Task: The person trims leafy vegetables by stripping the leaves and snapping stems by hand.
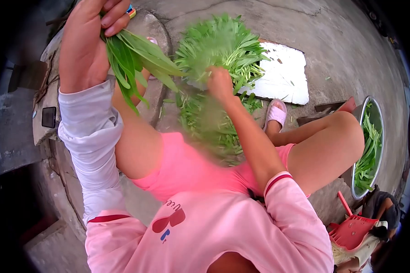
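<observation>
Hanging below left fingers (116,22) pinching them, leafy greens (143,53), right fingers (212,73) over pile (228,38), hold unclear

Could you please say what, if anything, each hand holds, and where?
Left hand: leafy greens, by their upper end. Right hand: cannot be told.

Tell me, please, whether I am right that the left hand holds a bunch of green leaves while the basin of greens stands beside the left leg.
Not quite: the head view shows the basin of greens beside the right leg. The left hand does hold a bunch of green leaves.
</observation>
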`<action>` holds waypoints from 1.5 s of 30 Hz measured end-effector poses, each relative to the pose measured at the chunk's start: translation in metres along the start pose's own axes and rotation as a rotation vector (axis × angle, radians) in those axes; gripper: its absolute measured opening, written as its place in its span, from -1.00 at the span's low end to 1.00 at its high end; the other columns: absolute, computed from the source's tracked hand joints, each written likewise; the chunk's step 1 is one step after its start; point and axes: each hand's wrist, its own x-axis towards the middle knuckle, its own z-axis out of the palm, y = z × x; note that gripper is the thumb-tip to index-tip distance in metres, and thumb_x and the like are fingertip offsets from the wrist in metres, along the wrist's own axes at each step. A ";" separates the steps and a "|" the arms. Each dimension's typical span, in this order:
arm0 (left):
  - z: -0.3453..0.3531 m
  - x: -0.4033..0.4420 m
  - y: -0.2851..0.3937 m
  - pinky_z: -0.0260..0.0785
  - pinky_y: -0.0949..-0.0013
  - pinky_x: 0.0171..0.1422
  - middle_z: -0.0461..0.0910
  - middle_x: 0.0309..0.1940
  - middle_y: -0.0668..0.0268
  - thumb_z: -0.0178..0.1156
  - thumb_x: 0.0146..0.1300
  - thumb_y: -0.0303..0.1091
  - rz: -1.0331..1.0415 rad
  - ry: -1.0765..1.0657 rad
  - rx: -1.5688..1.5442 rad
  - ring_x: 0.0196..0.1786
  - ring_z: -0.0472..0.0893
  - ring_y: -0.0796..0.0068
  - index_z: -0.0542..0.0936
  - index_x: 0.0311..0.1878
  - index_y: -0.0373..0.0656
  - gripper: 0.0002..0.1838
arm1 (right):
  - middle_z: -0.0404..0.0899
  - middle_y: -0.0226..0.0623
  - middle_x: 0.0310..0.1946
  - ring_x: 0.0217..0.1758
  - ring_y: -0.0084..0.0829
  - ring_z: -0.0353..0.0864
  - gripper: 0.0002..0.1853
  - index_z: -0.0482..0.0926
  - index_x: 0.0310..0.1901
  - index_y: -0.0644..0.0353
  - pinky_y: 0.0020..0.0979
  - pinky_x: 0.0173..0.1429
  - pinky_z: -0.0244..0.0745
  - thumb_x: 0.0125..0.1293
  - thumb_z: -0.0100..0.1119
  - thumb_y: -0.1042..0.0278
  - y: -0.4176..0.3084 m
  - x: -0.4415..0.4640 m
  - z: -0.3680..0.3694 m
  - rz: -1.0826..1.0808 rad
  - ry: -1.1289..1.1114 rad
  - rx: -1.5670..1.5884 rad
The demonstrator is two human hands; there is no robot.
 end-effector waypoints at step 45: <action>0.027 0.027 -0.079 -0.06 0.63 -0.54 0.15 -0.64 0.63 0.13 0.29 -0.21 -0.064 -0.315 0.397 -0.59 0.13 0.84 0.54 -0.03 -0.19 -0.71 | 0.51 -0.46 -0.49 -0.38 -0.63 0.39 -0.72 0.55 -0.14 0.27 -0.55 -0.18 0.32 0.33 -0.04 0.24 -0.075 0.085 -0.281 0.094 0.171 0.676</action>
